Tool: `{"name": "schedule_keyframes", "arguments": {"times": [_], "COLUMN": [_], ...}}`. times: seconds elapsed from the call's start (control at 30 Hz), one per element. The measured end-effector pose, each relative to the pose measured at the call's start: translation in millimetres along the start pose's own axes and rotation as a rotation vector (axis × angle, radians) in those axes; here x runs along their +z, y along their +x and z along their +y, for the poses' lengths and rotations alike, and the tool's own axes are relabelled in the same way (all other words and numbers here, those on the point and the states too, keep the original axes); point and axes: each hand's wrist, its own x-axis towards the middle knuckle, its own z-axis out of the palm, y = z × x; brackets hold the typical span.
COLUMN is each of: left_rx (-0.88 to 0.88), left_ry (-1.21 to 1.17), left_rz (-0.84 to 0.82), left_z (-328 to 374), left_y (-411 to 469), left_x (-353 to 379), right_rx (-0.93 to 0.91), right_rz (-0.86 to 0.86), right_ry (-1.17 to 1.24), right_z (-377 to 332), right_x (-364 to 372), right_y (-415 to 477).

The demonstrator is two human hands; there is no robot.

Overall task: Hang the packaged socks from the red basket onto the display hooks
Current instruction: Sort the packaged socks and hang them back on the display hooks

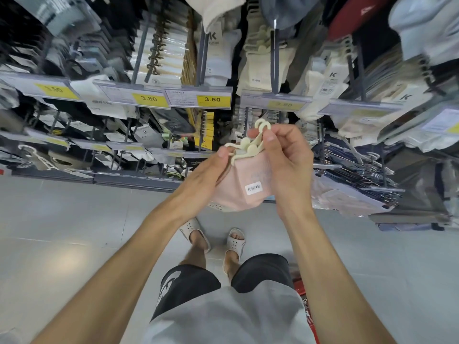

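Left hand (206,171) grips pink socks (248,181); right hand (289,157) pinches hangers (249,146).

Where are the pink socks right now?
In the head view's middle, the pink socks are held between the left hand and right hand, before the display rack.

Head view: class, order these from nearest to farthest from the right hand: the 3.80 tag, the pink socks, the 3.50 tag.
1. pink socks: held in the right hand, touching it.
2. 3.50 tag: above and to the left of the hand.
3. 3.80 tag: farther left again.
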Motion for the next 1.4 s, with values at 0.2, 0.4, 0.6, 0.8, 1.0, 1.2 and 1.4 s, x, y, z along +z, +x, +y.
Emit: {"name": "schedule_keyframes", "arguments": {"times": [0.2, 0.4, 0.6, 0.8, 1.0, 1.2, 1.4], "left_rx": [0.02, 0.073, 0.282, 0.382, 0.381, 0.321, 0.325], "left_ry": [-0.042, 0.03, 0.176, 0.386, 0.435, 0.403, 0.5], "left_rz": [0.034, -0.014, 0.223, 0.37, 0.358, 0.221, 0.114], "left_z": [-4, -17, 4, 17, 6, -15, -39], "left_y": [10, 12, 19, 42, 53, 58, 72], "left_x": [2, 2, -2, -10, -15, -13, 15], "right_rx": [0.042, 0.078, -0.242, -0.386, -0.409, -0.092, -0.292], "right_rz": [0.068, 0.26, 0.151, 0.195, 0.259, 0.214, 0.278], "right_ry": [0.037, -0.039, -0.155, -0.287, -0.436, -0.625, -0.805], "right_z": [23, 48, 28, 25, 30, 46, 73], "right_x": [-14, -37, -20, 1, 7, -4, -15], "right_y": [15, 63, 127, 169, 184, 162, 90]}}
